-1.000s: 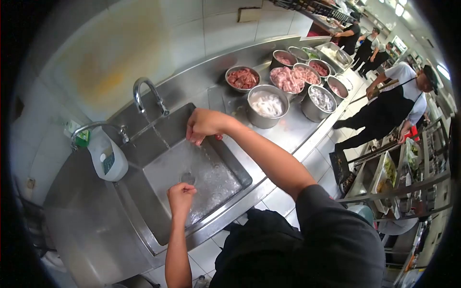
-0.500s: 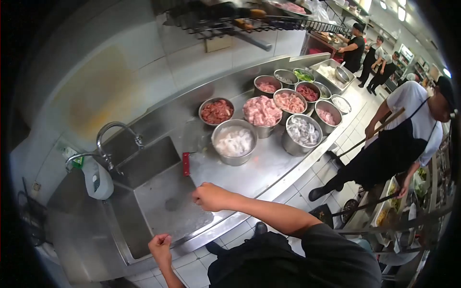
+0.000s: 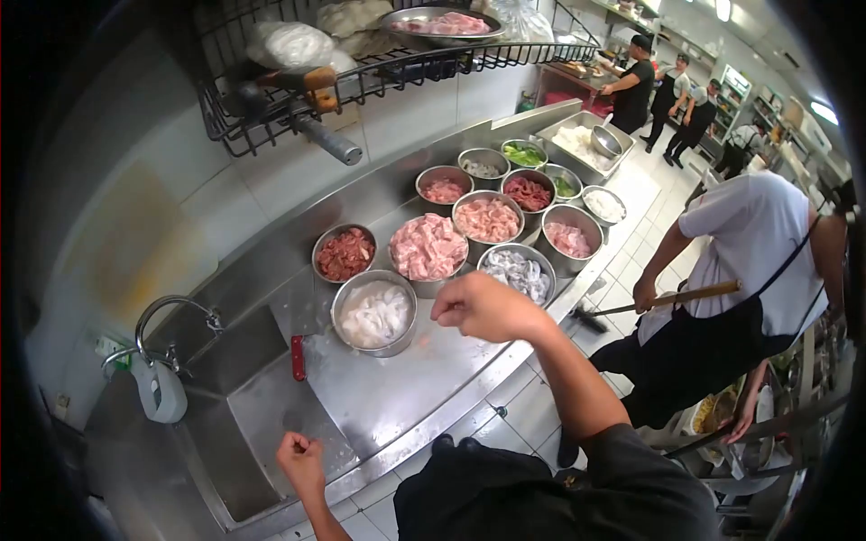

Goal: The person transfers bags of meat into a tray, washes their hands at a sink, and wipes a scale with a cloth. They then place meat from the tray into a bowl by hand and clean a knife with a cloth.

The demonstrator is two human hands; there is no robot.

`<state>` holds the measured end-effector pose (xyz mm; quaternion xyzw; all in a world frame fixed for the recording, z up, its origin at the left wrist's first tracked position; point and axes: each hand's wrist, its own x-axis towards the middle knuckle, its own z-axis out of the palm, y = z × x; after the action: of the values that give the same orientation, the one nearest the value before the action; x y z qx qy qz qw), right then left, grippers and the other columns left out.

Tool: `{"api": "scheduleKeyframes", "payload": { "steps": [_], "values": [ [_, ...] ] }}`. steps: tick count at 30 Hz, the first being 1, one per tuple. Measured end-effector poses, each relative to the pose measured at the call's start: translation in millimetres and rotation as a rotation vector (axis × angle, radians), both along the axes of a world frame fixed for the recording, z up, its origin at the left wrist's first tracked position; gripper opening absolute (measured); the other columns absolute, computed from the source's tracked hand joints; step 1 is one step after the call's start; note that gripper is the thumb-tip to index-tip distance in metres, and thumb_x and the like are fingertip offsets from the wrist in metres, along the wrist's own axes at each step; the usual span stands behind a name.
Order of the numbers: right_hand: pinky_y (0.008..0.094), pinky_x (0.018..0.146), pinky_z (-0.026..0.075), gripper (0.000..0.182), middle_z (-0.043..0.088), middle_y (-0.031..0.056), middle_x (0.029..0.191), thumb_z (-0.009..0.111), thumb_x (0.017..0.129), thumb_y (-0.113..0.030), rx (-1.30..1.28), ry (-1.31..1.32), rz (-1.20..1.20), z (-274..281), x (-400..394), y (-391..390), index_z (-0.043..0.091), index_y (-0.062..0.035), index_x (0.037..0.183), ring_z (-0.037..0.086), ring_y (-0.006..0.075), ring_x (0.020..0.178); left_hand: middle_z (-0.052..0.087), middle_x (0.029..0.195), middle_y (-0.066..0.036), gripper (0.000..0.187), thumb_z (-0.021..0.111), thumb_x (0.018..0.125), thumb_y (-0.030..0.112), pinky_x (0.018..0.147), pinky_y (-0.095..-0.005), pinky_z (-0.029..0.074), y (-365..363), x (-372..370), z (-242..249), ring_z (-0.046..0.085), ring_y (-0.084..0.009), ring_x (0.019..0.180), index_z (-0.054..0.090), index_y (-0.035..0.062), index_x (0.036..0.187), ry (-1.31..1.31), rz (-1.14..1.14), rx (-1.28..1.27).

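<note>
Since the earlier frame, the right hand [image 3: 483,308] has been carried from the sink's front edge to above the round steel bowl of grey seafood [image 3: 517,271], loosely curled and empty. The left hand [image 3: 300,458] is fisted, empty, at the steel sink's [image 3: 236,469] front rim. The full bowl is judged heavy, wet and slippery, best gripped under its rolled rim.

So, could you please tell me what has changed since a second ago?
Both hands left the steel sink: the right hand moved over the counter toward the round metal bowls of meat; the left hand drew back to the sink's front edge. Neither holds anything. The bowls stayed put.
</note>
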<state>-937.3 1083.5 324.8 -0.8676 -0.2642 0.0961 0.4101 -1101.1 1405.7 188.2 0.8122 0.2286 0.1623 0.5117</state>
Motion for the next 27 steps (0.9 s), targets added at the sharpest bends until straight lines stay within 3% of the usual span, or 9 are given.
{"api": "scheduleKeyframes", "payload": {
  "steps": [2,5,8,10,13,17,19,26,27],
  "values": [
    [0.0298,0.064,0.047,0.014,0.063,0.0115,0.071,0.064,0.073,-0.004,-0.003,0.190,-0.024,20.7,-2.5,-11.5,0.065,0.0005,0.087,0.058,0.0169,0.066,0.041,0.061,0.002,0.021,0.055,0.063,-0.008,0.050,-0.0210,0.030,0.4,5.7,0.1,0.037,-0.0040,0.058,0.039,0.0044,0.062,-0.022,-0.008,0.005],
    [0.0286,0.063,0.046,0.017,0.062,0.0111,0.072,0.064,0.073,-0.005,0.073,0.296,0.056,36.2,-11.3,-19.3,0.064,0.0004,0.090,0.057,0.0147,0.066,0.039,0.059,0.001,0.023,0.053,0.061,-0.009,0.050,-0.0214,0.029,12.2,23.0,-11.6,0.036,-0.0046,0.057,0.035,0.0046,0.061,-0.064,-0.066,0.045],
    [0.0309,0.067,0.046,0.027,0.063,0.0112,0.077,0.063,0.073,-0.006,-0.001,0.224,0.060,36.7,-22.9,-18.8,0.063,-0.0032,0.100,0.059,0.0200,0.070,0.046,0.068,-0.003,0.016,0.056,0.061,-0.008,0.055,-0.0237,0.038,47.5,16.1,-37.8,0.045,-0.0088,0.063,0.050,0.0011,0.073,0.017,-0.127,0.198],
    [0.0330,0.072,0.046,0.036,0.063,0.0115,0.079,0.059,0.072,-0.006,-0.109,0.139,0.022,25.3,-24.2,-29.7,0.062,-0.0064,0.107,0.060,0.0259,0.073,0.054,0.087,-0.009,0.046,0.064,0.061,-0.005,0.065,-0.0282,0.045,67.7,5.5,-51.3,0.053,-0.0161,0.077,0.056,0.0013,0.107,0.133,-0.111,0.211],
    [0.0313,0.066,0.048,0.030,0.062,0.0092,0.075,0.057,0.073,-0.003,-0.019,0.087,-0.086,8.0,-20.1,-71.6,0.064,-0.0039,0.102,0.060,0.0182,0.070,0.050,0.111,-0.013,0.077,0.071,0.059,-0.001,0.074,-0.0333,0.048,98.4,-11.9,-66.2,0.055,-0.0230,0.089,0.042,0.0059,0.130,0.182,-0.202,0.411],
    [0.0254,0.059,0.047,0.025,0.065,0.0070,0.074,0.053,0.069,0.008,-0.092,0.304,-0.533,14.1,-13.3,-119.7,0.065,0.0000,0.089,0.060,0.0108,0.068,0.050,0.112,-0.014,0.074,0.074,0.059,0.000,0.072,-0.0332,0.049,84.6,-14.7,-27.2,0.056,-0.0230,0.087,0.044,0.0035,0.127,0.415,-0.135,0.016],
    [0.0249,0.057,0.046,0.023,0.065,0.0066,0.072,0.055,0.069,0.007,-0.130,0.247,-0.576,8.3,-12.6,-141.3,0.065,-0.0005,0.088,0.059,0.0102,0.066,0.055,0.101,-0.014,0.063,0.069,0.068,-0.001,0.070,-0.0268,0.047,69.1,-14.0,-18.6,0.056,-0.0144,0.078,0.046,0.0006,0.126,0.259,-0.150,0.031],
    [0.0252,0.059,0.047,0.013,0.065,0.0060,0.070,0.062,0.069,-0.001,-0.149,0.228,-0.603,3.5,-7.9,-210.9,0.065,-0.0002,0.081,0.060,0.0110,0.067,0.057,0.086,-0.008,0.047,0.066,0.069,-0.002,0.067,-0.0236,0.046,14.5,16.9,-24.9,0.055,-0.0119,0.075,0.052,-0.0017,0.115,0.157,-0.208,-0.132],
    [0.0251,0.060,0.047,0.013,0.065,0.0060,0.070,0.062,0.068,-0.001,-0.127,0.203,-0.591,-0.5,-9.2,-226.2,0.064,0.0001,0.080,0.061,0.0116,0.067,0.056,0.076,-0.005,0.027,0.067,0.073,0.006,0.066,-0.0261,0.045,-13.4,18.6,3.1,0.052,-0.0124,0.070,0.055,0.0017,0.097,0.123,-0.225,-0.061]
  ]
}}
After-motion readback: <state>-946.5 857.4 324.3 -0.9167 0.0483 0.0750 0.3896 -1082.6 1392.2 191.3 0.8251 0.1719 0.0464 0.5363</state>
